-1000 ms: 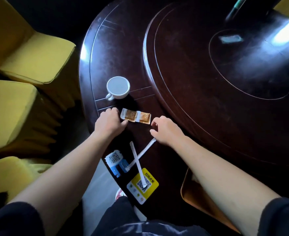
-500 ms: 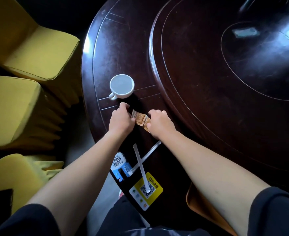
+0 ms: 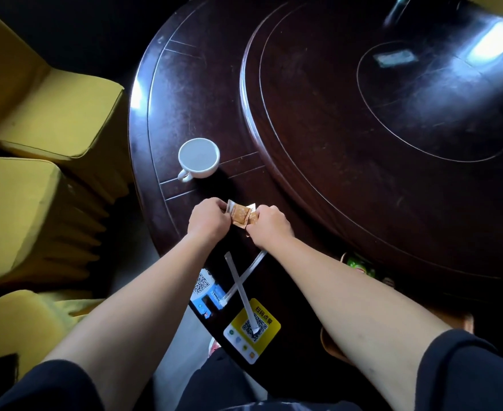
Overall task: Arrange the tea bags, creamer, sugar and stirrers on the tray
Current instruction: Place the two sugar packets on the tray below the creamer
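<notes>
Two joined brown packets [image 3: 240, 214] with clear edges are held just above the dark table. My left hand [image 3: 207, 216] pinches their left end and my right hand [image 3: 269, 222] pinches the right end, folding one packet toward the other. Two wrapped white stirrers [image 3: 238, 280] lie crossed on the table nearer to me, below my hands. No tray shows in view.
An empty white cup [image 3: 198, 158] stands beyond my hands. A blue-and-white QR stand [image 3: 206, 289] and a yellow QR sticker [image 3: 251, 330] sit at the near table edge [image 3: 143, 161]. A raised turntable [image 3: 377, 120] fills the right. Yellow chairs [image 3: 43, 120] stand at left.
Both hands closed on the packet pair, which lay flat on the table a second ago, lifted it slightly and folded it. The stirrers stayed put.
</notes>
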### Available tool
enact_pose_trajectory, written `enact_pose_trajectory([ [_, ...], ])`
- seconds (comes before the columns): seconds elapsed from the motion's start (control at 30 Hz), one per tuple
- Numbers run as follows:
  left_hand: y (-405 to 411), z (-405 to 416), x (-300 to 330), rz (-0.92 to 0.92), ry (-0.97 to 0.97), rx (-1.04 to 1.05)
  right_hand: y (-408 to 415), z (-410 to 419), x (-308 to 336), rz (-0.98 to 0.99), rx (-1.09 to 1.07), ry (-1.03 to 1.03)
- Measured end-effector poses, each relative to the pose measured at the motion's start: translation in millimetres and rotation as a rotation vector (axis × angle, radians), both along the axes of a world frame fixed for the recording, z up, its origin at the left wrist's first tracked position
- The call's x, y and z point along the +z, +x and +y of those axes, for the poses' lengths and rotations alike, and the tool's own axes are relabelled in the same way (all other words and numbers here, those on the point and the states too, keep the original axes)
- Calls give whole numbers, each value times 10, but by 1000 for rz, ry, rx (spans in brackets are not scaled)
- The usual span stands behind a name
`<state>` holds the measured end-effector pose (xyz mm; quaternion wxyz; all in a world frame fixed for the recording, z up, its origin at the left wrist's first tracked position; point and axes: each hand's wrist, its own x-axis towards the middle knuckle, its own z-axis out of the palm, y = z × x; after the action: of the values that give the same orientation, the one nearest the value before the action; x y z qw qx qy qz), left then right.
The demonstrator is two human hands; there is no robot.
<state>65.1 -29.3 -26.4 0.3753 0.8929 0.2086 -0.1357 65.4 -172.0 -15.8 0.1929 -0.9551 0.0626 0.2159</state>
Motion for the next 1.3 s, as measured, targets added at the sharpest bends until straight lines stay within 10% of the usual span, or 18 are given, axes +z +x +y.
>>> enact_pose_trajectory([
  [0.53,-475,-491,487,-101,-541,-115,-1356,-1443,525,-112,-417,325],
  [0.8,-1041,-1521,576,-27,-254,-530,-2215,-2380,386,-68,-749,446],
  [1.3,-1841,-2145,203,6,40,-705,-2696,-2648,48,38,-649,408],
])
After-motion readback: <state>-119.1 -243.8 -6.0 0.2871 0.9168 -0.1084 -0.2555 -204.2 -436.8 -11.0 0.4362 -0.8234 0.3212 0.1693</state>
